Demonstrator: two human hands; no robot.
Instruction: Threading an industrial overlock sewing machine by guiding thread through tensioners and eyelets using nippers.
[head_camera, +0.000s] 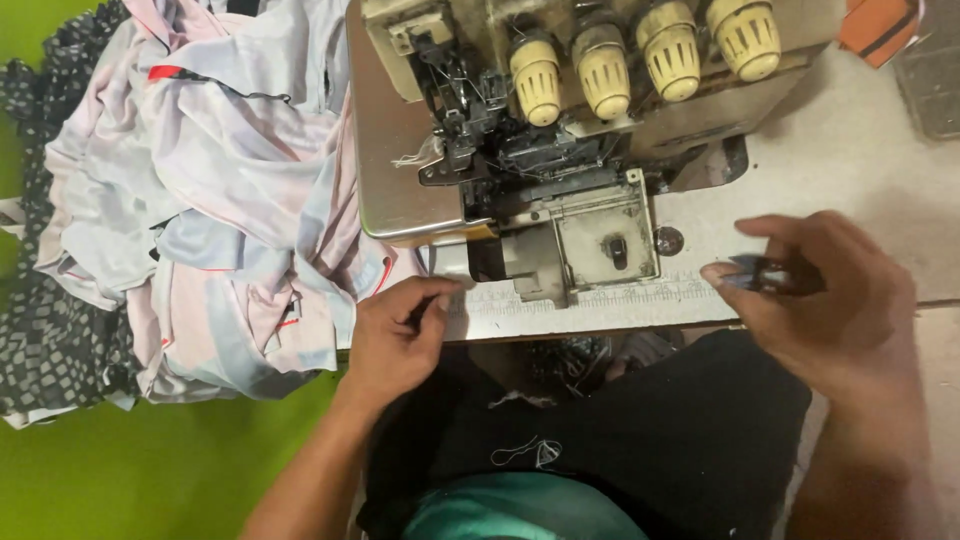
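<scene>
Pinched between thumb and fingertips, a small dark tool, most likely thread snips, sits in the person's right hand, just off the right front corner of the overlock sewing machine. I cannot make out its blades, so whether it is closed or parted stays unclear. The left hand rests at the table edge in front of the machine, its thumb and forefinger drawn narrowly together as if nipping something very fine; nothing shows between them, though a thread would be too thin to see here.

Directly behind both hands lies the machine's presser foot and needle area, with loose threads hanging near it, and the hinged front cover plate below that. Four cream tension knobs line the top of the machine. To the machine's left, a heap of pale pink and grey garments spills over a dark patterned cloth.

As I judge it, doing this well calls for a taut thread in the left pinch, the snips close to the cloth rather than mid-thread, and both wrists low on the table so the tips do not wander toward the needles. Loose ends on the dark lap cloth suggest trimmings fall there.
</scene>
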